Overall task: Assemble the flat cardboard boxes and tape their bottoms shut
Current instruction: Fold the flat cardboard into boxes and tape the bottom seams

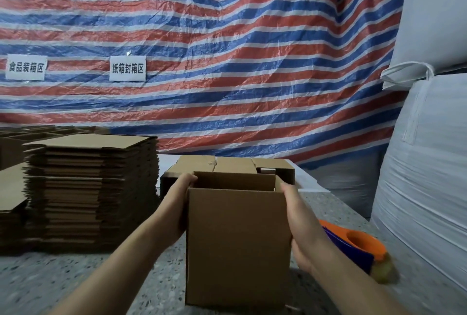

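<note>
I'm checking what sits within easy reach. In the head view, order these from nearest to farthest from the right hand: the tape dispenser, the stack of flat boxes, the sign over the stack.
From the right hand:
1. Tape dispenser, just to its right on the table.
2. Stack of flat boxes, across on the left.
3. Sign, up on the striped tarp behind.

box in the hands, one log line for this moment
box upright, open-topped | left hand and right hand gripping its sides | tape dispenser idle at right
</note>
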The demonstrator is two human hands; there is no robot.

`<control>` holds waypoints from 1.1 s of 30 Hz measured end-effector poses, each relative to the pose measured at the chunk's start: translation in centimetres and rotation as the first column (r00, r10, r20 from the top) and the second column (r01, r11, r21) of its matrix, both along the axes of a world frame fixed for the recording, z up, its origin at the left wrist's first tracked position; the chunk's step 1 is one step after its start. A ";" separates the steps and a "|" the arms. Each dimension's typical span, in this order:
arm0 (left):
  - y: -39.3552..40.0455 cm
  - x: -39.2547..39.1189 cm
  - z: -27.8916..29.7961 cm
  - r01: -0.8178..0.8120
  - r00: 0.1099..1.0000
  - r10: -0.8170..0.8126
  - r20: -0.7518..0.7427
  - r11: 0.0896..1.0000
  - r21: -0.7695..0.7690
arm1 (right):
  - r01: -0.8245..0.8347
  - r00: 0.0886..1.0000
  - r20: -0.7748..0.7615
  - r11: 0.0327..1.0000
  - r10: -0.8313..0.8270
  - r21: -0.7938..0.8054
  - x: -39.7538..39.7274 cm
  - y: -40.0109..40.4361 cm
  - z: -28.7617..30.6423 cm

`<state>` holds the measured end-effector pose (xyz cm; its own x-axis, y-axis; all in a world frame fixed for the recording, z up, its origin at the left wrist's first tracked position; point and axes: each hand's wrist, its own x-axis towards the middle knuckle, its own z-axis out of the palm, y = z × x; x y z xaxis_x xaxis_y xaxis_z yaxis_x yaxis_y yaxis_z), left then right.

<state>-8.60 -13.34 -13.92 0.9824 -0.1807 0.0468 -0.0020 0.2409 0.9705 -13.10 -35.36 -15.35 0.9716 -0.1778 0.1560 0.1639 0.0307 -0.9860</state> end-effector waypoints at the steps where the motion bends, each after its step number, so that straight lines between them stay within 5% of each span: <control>1: 0.0 0.0 -0.2 -0.013 1.000 0.013 -0.010 1.000 -0.017 | -0.033 0.999 -0.004 0.998 0.033 0.047 0.0 -0.2 -0.2; 4: 0.0 0.2 -0.3 -0.028 1.000 0.028 -0.010 0.999 -0.029 | 0.000 0.998 -0.061 0.983 0.012 0.186 0.3 -1.6 0.2; 12: -0.1 0.4 -0.6 -0.039 0.999 0.040 0.011 0.998 -0.050 | 0.028 0.986 -0.165 0.967 0.015 0.254 1.7 -1.4 -1.6; 33: -0.5 -0.5 -2.2 0.058 0.998 -0.055 0.031 0.990 -0.126 | 0.047 0.998 -0.055 0.943 -0.030 0.328 2.8 -1.5 -2.5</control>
